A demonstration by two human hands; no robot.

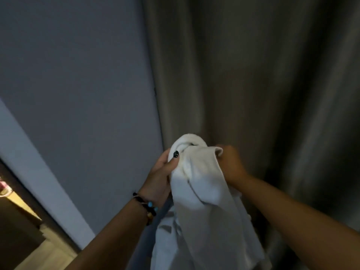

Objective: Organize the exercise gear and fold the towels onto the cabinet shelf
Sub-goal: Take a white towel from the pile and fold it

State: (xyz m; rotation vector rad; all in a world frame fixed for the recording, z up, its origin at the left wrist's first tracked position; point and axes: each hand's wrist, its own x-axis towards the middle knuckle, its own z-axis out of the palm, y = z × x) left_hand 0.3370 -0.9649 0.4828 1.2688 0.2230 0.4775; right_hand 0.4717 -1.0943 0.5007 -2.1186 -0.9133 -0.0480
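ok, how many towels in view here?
1. A white towel is bunched at the top, gripped by the left hand and right hand, its rest hanging down in front of the curtain. The folds may hide another.

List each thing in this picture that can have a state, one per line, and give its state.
Towel: white, bunched at the top, unfolded, hanging down from both hands.
Left hand: fingers curled round the towel's top.
Right hand: gripping the towel's top edge.
Curtain: drawn shut, hanging in folds.
Bracelet: worn on the left wrist.
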